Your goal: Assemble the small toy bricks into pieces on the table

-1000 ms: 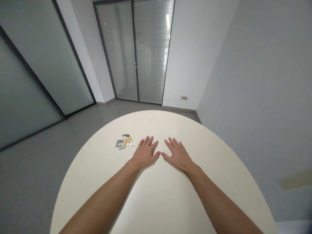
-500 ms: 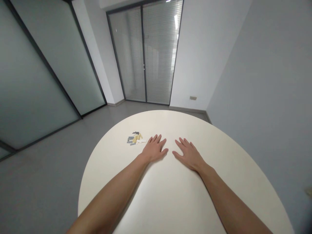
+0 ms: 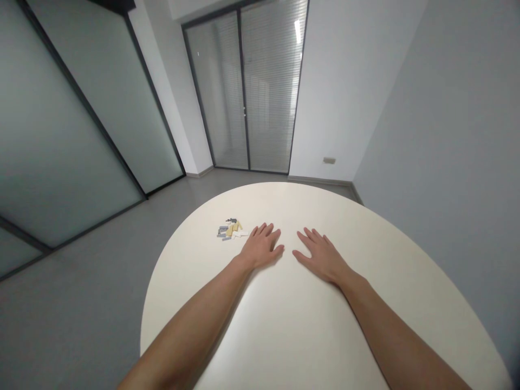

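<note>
Watching remotely, I see the left hand (image 3: 262, 250) and the right hand (image 3: 323, 259) spread palm-down, near each other, on the pale counter (image 3: 292, 325); a cluster of small yellow, grey and white pieces (image 3: 232, 230) lies just beside the left hand, on its outer side; farther off stands a framed glass partition (image 3: 219, 97).

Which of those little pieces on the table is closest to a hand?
The rightmost white piece, whose tip lies just beside the left hand; the yellow pieces, grey pieces and dark piece lie farther left.
</note>
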`<state>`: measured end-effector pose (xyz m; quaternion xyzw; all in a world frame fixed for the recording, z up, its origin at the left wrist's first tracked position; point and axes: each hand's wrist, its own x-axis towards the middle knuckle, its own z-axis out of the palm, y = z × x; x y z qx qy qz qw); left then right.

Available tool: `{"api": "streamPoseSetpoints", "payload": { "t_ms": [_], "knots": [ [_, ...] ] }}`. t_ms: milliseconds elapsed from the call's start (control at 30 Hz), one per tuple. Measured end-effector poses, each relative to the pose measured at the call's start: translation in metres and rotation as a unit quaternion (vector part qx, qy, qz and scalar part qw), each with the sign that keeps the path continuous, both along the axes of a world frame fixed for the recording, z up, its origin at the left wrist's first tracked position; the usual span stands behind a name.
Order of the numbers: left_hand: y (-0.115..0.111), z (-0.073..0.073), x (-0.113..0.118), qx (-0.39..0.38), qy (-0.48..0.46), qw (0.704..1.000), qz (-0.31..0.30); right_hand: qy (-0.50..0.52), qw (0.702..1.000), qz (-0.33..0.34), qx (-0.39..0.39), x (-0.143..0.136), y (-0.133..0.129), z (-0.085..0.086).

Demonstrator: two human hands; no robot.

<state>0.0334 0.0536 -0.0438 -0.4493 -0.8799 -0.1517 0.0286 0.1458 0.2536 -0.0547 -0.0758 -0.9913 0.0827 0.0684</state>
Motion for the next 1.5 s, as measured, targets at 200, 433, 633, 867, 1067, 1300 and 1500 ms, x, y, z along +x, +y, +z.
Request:
{"api": "streamPoseSetpoints", "payload": {
  "t_ms": [200,433,633,867,1067,1300,1500],
  "knots": [
    [-0.020,0.013,-0.018,0.040,0.083,0.989,0.117,-0.009,1.000,0.004,-0.010,0.000,0.001,0.000],
    [-0.049,0.034,-0.050,-0.027,0.065,0.957,0.280,-0.002,1.000,0.007,-0.013,-0.001,0.002,-0.002],
    [-0.051,0.027,-0.052,-0.062,0.082,0.940,0.325,-0.006,1.000,0.002,-0.010,-0.001,0.001,-0.001],
    [-0.051,0.020,-0.054,-0.063,0.107,0.937,0.326,-0.012,1.000,0.000,-0.002,-0.001,0.000,0.000],
    [-0.050,0.022,-0.052,-0.067,0.105,0.939,0.320,-0.008,1.000,0.002,-0.002,0.000,0.000,0.000],
    [-0.048,0.019,-0.049,-0.060,0.099,0.944,0.310,-0.008,1.000,-0.003,-0.009,0.000,-0.002,0.003],
    [-0.044,0.024,-0.045,-0.021,0.104,0.951,0.291,-0.017,1.000,-0.004,-0.012,0.001,-0.003,0.003]
  ]
}}
